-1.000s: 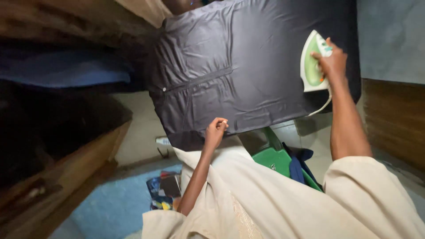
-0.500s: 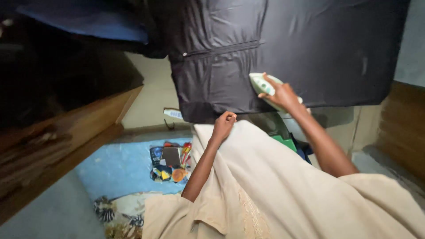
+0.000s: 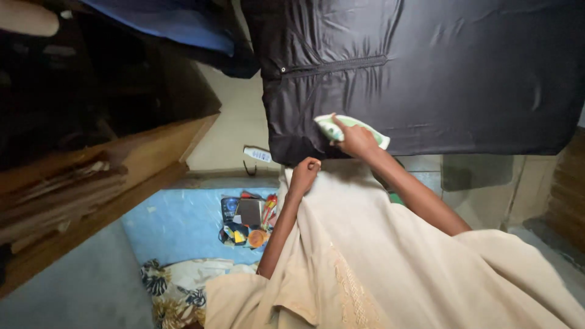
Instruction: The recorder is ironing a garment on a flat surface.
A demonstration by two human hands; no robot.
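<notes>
A dark shiny garment [image 3: 439,79] lies spread flat on a raised surface, with a seam and a small button near its left side. My right hand [image 3: 355,140] grips a green and white clothes iron [image 3: 341,129] that rests on the garment near its front left corner. My left hand [image 3: 304,173] is closed on the garment's front edge, just below and left of the iron. I wear a loose cream robe [image 3: 390,268] that fills the lower right.
A wooden cabinet [image 3: 91,183] stands at the left. On the floor lie a light blue mat [image 3: 177,225], a cluster of small colourful items [image 3: 247,222] and a floral cushion [image 3: 177,286]. Blue cloth [image 3: 177,24] hangs at the top left. A white remote-like object [image 3: 257,155] lies near the wall.
My right hand has slid the iron from the garment's far right side across to its front left corner. The view has shifted, showing more of the floor. My left hand stays on the edge.
</notes>
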